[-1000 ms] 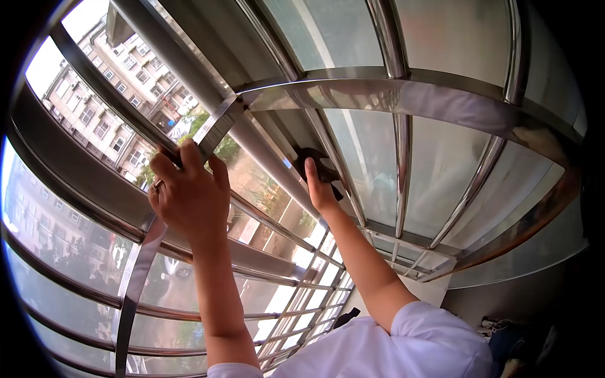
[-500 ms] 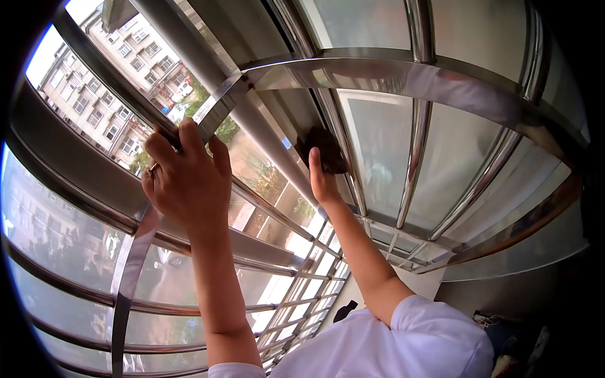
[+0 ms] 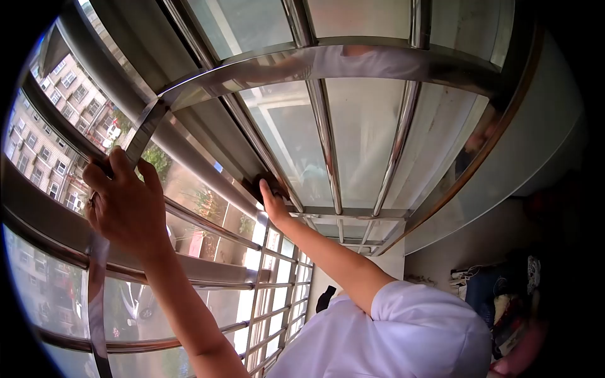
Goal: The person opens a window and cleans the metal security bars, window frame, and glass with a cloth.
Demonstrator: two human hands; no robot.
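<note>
My left hand (image 3: 129, 208) is closed round a shiny metal bar (image 3: 63, 129) of the window grille, close to where a flat cross strip (image 3: 146, 133) meets it. A ring shows on one of its fingers. Farther in, my right hand (image 3: 273, 203) presses a dark cloth (image 3: 278, 186) against the grey window frame (image 3: 211, 135), beside an upright bar (image 3: 255, 138). The thumb points up, and the cloth hides the other fingers. Behind the bars stand frosted glass panes (image 3: 359, 120).
A curved metal band (image 3: 378, 63) crosses the bars above my arms. Through the left side of the grille, buildings (image 3: 60, 145) and plants show outside. A brown-edged panel (image 3: 466, 170) curves at right, with a heap of clothes or shoes (image 3: 498, 296) below it.
My right hand has slid the dark cloth down along the frame, towards its lower end. The left hand keeps its grip on the bar, while the whole view has shifted.
</note>
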